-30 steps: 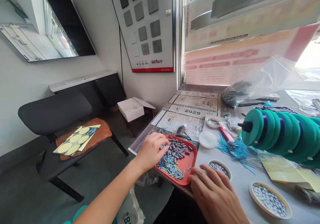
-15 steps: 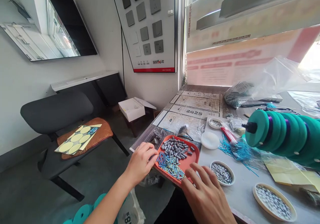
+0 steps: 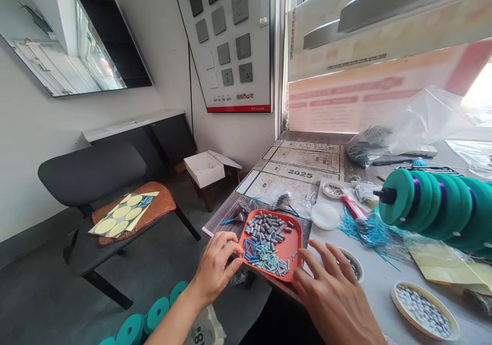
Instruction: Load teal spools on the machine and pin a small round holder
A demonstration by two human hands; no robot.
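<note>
The tray (image 3: 289,243) sits at the worktop's (image 3: 229,209) near edge, holding grey cylinders (image 3: 265,225) and blue pieces (image 3: 263,257). The left hand (image 3: 216,264) curls at its left rim; I cannot tell whether that grip pinches. The right hand's (image 3: 333,289) grip is spread at the right rim, beside a bowl (image 3: 361,271).

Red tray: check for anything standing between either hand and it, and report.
Nothing visible stands between them. The left hand is at the near left edge of the red tray, the right hand at its near right corner. The bowl of silvery pieces, partly hidden by the right hand, is off to the side.
</note>
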